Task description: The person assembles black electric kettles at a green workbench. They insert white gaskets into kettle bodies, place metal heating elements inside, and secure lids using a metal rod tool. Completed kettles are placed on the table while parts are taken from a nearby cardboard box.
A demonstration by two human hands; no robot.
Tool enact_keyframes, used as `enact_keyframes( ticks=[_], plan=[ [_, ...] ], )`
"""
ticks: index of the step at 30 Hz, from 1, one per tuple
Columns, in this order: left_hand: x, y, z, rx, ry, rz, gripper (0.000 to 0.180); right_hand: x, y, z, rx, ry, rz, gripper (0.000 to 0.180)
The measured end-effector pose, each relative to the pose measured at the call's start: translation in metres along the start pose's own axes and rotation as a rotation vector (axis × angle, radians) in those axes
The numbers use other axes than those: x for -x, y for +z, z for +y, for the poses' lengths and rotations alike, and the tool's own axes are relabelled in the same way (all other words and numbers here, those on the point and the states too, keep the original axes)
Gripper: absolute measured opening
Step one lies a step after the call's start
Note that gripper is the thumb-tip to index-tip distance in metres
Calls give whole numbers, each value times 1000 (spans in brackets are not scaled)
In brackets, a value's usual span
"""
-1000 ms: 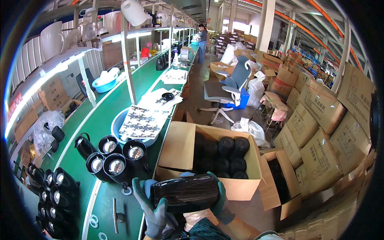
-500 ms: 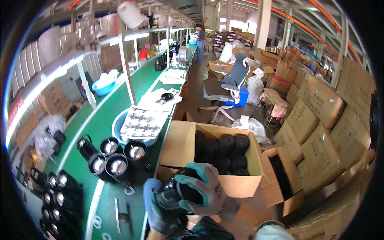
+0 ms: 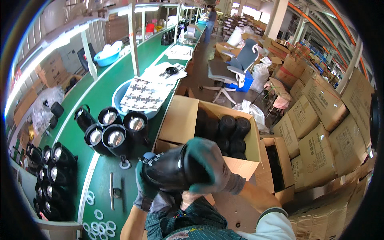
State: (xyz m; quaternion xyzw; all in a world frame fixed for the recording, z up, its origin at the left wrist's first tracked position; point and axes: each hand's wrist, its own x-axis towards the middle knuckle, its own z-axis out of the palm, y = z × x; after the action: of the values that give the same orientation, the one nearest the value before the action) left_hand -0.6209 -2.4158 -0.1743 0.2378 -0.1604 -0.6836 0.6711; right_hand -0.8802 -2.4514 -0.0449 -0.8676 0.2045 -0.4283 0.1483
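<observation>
**While both gloved hands grip it, a black jug hangs over the carton's near edge**

Though tilted on its side, the black jug (image 3: 170,170) is clasped from above by the right hand (image 3: 208,166) and cupped beneath by the left hand (image 3: 145,188); behind it the open cardboard carton (image 3: 180,120) holds more black jugs (image 3: 226,132); open-topped jugs (image 3: 114,134) crowd the green counter (image 3: 96,96) by its right edge.

open brown carton (image 3: 180,120) by the green bench | stacked brown cartons (image 3: 320,120) at right
</observation>
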Motion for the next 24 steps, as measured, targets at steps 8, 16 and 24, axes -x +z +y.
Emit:
enact_keyframes(
  ticks=[8, 16, 24],
  plan=[
    [35, 78, 55, -1090, 804, -199, 89, 73, 63, 23, -1720, 1086, 382, 92],
    [54, 101, 53, -1096, 1067, -330, 77, 111, 104, 40, -1312, 1141, 332, 76],
    [60, 95, 81, -1502, 1002, -435, 46, 108, 98, 33, -2131, 829, 501, 79]
  ],
)
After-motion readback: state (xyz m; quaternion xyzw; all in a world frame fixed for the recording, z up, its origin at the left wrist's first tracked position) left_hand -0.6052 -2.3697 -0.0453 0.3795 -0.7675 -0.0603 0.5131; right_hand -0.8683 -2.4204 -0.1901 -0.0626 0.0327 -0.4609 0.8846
